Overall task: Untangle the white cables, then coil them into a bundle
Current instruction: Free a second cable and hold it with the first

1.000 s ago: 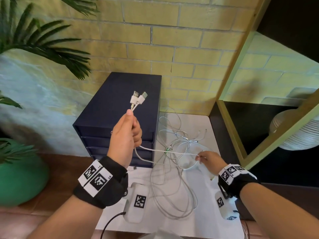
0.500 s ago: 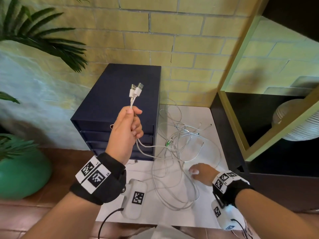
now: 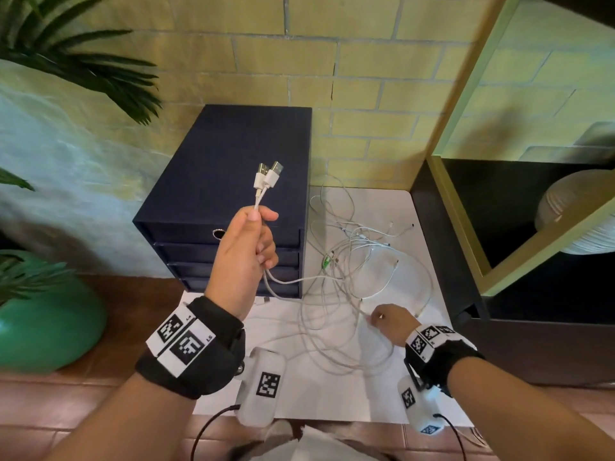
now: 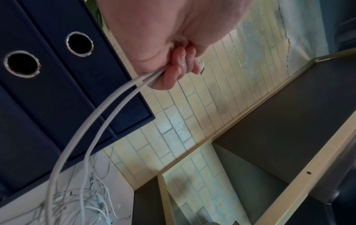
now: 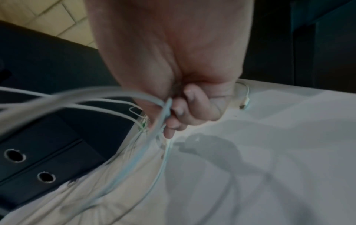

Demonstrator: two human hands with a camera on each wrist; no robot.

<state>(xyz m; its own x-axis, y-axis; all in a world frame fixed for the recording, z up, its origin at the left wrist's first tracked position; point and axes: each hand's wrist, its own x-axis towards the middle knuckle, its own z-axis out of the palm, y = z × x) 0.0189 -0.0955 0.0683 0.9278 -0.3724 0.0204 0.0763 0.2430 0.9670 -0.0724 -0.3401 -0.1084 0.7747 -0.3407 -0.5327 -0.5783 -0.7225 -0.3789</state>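
While left hand (image 3: 246, 257) clenches two plug ends (image 3: 268, 176), right hand (image 3: 392, 322) pinches strand; white cables (image 3: 349, 281) limp, light, snag-prone: grip near plugs.

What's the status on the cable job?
Left hand grips two USB ends, raised. Right hand pinches a strand. White cables tangled on the sheet.

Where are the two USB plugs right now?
Head view: the USB plugs stick up side by side above the raised left hand, in front of the dark blue drawer unit.
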